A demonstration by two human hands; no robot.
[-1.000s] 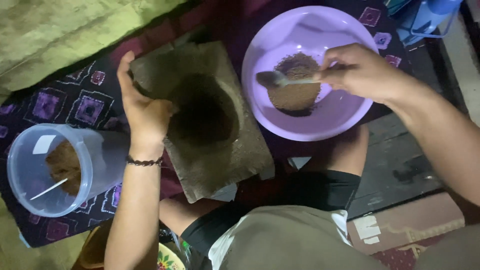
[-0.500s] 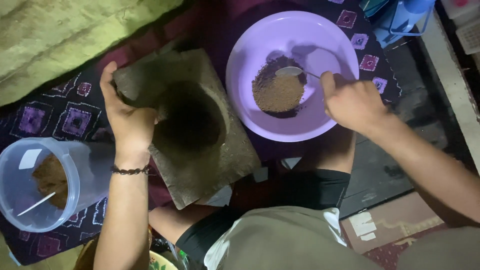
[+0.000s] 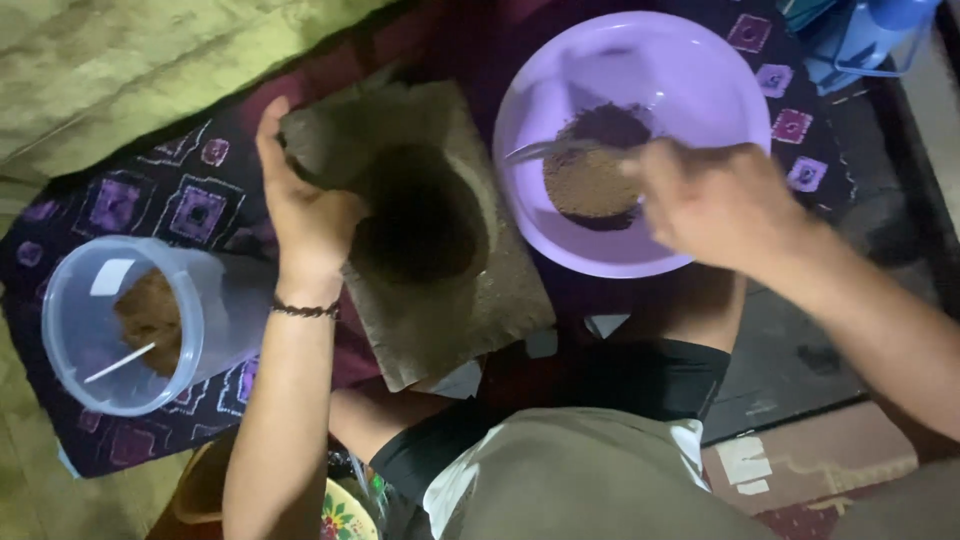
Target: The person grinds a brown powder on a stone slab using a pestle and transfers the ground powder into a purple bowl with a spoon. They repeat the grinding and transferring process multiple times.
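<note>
Stone made up the slab point(image 3: 440, 300) that lay in the middle of the scene, a grey square mortar with a dark round hollow point(image 3: 425, 215) sunk into it. The left hand point(image 3: 305, 205) was closed around a dark stone pestle point(image 3: 325, 145) at the far left corner of the slab, fingers curled over the top of it and thumb toward the hollow. A thin beaded bracelet point(image 3: 305, 311) circled that wrist.

To the right of the slab, just beside it, stood a wide lilac bowl point(image 3: 690, 70) with a heap of brown ground powder point(image 3: 590, 180) in its bottom, darker at the far edge. The right hand point(image 3: 715, 200) hovered over the near right part of the bowl, blurred, gripping the handle of a metal spoon point(image 3: 545, 150) whose bowl end reached left over the powder.

At the near left, well apart from the lilac bowl, a clear plastic tub point(image 3: 80, 330) lay tipped on its side, holding more brown powder and a thin white stick. All these things rested on a dark cloth point(image 3: 190, 215) patterned with purple squares, spread on the floor. A pale green cloth point(image 3: 120, 70) lay at the far left.
</note>
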